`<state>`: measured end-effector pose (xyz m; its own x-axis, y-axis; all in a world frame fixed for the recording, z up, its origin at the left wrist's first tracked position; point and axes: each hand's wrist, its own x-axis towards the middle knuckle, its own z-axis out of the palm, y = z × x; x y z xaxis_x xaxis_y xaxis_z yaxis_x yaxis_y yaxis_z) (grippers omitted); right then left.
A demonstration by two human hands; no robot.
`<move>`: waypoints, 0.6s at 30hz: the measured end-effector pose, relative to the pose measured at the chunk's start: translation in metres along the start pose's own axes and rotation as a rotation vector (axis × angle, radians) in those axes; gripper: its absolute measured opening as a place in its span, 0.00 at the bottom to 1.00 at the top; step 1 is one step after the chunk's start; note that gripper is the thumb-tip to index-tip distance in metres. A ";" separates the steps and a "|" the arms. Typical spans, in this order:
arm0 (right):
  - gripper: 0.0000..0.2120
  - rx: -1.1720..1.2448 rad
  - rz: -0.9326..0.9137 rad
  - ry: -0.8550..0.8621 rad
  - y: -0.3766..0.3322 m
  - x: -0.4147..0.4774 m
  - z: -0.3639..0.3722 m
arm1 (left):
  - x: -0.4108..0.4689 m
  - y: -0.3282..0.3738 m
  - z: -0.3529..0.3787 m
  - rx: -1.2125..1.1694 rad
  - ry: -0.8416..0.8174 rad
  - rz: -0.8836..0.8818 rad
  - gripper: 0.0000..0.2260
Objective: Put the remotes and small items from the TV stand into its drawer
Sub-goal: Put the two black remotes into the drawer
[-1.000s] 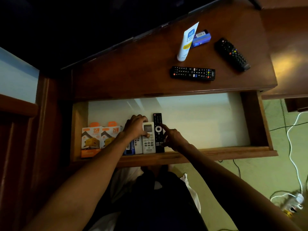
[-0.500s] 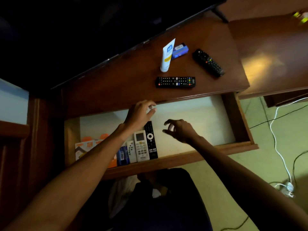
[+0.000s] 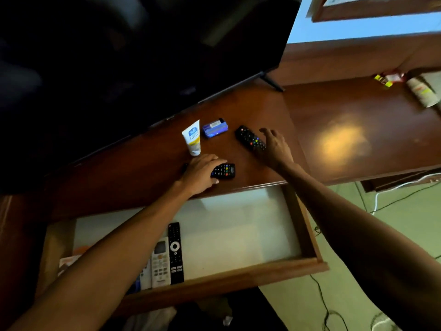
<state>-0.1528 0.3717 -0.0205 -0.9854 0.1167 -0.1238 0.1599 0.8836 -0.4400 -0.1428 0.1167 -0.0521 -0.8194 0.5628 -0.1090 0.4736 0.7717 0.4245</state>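
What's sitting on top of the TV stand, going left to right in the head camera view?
White tube → blue box → remote under the left hand → remote at the right hand. The last two overlap a little in left-right span.

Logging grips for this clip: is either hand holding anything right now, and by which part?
Left hand covers the left end of a black remote on the stand. Right hand rests on another remote's near end. Neither looks lifted.

Both hands on TV-stand remotes — left hand (image 3: pixel 200 174), right hand (image 3: pixel 274 148).
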 end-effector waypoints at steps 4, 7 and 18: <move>0.37 -0.086 -0.006 -0.167 0.007 0.031 0.003 | 0.013 0.012 -0.001 -0.022 -0.049 -0.087 0.31; 0.37 -0.099 -0.031 -0.230 0.015 0.034 0.012 | 0.015 0.017 -0.001 -0.023 -0.044 -0.120 0.29; 0.36 0.147 -0.143 -0.169 0.004 -0.026 0.015 | -0.047 0.019 0.001 -0.291 0.190 -0.139 0.31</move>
<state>-0.1259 0.3651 -0.0325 -0.9769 -0.0925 -0.1926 0.0390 0.8089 -0.5866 -0.0952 0.1056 -0.0397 -0.9276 0.3726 -0.0263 0.2644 0.7047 0.6584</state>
